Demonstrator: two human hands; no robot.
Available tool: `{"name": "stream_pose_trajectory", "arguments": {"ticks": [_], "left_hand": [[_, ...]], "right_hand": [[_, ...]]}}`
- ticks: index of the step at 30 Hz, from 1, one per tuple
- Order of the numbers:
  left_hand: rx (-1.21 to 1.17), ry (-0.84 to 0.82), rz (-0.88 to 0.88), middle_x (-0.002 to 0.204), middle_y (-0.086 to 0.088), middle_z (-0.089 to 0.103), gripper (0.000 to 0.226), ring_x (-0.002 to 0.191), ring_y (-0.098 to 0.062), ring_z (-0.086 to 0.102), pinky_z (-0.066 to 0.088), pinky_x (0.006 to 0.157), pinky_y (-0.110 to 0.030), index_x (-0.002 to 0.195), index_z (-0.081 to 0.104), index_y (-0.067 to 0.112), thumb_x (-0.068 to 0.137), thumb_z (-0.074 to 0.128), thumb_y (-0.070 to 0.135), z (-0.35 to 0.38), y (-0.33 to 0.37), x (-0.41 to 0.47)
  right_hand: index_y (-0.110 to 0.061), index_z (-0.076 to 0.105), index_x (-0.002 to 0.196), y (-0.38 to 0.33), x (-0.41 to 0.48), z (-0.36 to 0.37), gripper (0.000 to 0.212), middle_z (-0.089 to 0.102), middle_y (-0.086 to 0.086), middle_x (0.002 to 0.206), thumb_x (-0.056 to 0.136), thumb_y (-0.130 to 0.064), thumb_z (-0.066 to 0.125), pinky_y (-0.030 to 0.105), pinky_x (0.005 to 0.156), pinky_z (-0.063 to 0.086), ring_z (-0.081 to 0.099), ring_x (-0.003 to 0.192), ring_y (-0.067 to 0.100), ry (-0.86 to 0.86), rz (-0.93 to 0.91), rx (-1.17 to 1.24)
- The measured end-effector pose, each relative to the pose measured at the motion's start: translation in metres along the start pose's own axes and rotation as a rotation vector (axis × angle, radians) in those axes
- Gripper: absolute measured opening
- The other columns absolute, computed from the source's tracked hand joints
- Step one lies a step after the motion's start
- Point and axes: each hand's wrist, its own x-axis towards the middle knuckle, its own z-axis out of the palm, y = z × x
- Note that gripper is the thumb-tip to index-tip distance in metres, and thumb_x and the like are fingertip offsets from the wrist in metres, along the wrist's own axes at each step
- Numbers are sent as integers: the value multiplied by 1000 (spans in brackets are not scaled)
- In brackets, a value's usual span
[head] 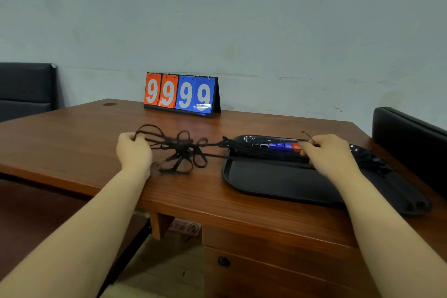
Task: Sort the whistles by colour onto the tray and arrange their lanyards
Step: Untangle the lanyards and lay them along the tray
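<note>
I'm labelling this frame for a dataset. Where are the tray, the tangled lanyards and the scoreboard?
tray (278, 181): head view, bare floor of its near half.
tangled lanyards (185, 150): head view, knotted middle of the bundle.
scoreboard (185, 94): head view, left blue number card.

Count as seen from the head camera:

- One black tray (266, 181), on one wooden desk (72, 143).
- Whistles (281, 146), one row on the tray: one orange-red and at least two blue. The row is blurred and partly covered, so no full count.
- Dark lanyards (183, 150): one tangled bunch, cords not countable.
- One flip scoreboard (181, 94) with four cards, two orange and two blue, each showing a 9.
- Two dark chairs (24, 87).
- One drawer knob (223, 261).
- Two hands: left hand (134, 150) and right hand (331, 155).
</note>
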Motion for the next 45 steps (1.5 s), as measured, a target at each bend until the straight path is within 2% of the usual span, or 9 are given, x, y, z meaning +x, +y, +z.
{"name": "stream_pose_trajectory", "arguments": {"ticks": [3,6,11,14,21,31,35,38,45], "left_hand": [[323,54,185,127,-10,44,24,89,-21,52,42,73,-30,117,53,11,94,46,9,3,4,-10],[493,-105,550,120,-4,44,22,105,-21,48,37,90,-38,98,65,18,85,50,9,2,-3,-12],[629,-630,1028,97,12,57,50,96,-7,48,29,90,-34,100,64,28,78,34,62,7,-6,-17],[777,-682,911,83,11,61,34,85,-12,57,42,81,-32,94,62,26,85,50,56,15,-8,-15],[318,-290,482,83,4,58,21,79,-16,59,48,69,-33,92,55,18,100,39,30,11,-2,-9],[373,129,234,128,-8,48,41,114,-25,50,37,99,-42,123,49,13,84,60,9,6,1,-6],[459,-431,778,114,10,56,40,105,-10,52,39,97,-38,115,55,27,82,58,49,11,-9,-6],[901,-760,850,97,15,60,34,95,-9,56,40,94,-39,96,61,33,80,53,62,20,-10,-9],[194,-127,214,114,-8,59,19,95,-23,60,53,81,-37,113,57,14,98,46,21,8,-1,-2]], "right_hand": [[-9,69,76,0,-2,-2,31,64,3,68,95,-28,53,27,61,44,61,67,21,-18,-9,-32],[-8,68,77,1,-2,-3,32,61,0,65,96,-26,51,23,57,40,56,62,16,3,-10,-34],[-10,69,77,0,-2,-3,32,61,0,66,97,-27,50,21,53,36,53,60,12,7,-20,-49],[-9,69,79,-1,-3,-3,31,59,-2,64,97,-27,50,23,52,35,52,58,12,-14,-17,-38],[-12,69,70,3,4,0,33,61,1,65,95,-29,55,24,55,38,56,63,15,-47,57,-10],[-11,70,72,5,3,-3,33,62,2,64,95,-27,53,23,54,40,55,61,17,-36,6,-74],[-15,68,68,4,2,0,36,64,1,66,96,-30,52,23,52,36,55,62,15,-43,-43,-92],[-12,69,71,4,3,-1,36,61,1,64,96,-30,50,22,52,35,54,60,15,-2,-10,-83],[-7,69,74,14,10,-4,34,65,7,72,94,-24,48,22,52,36,54,61,16,103,98,-77]]}}
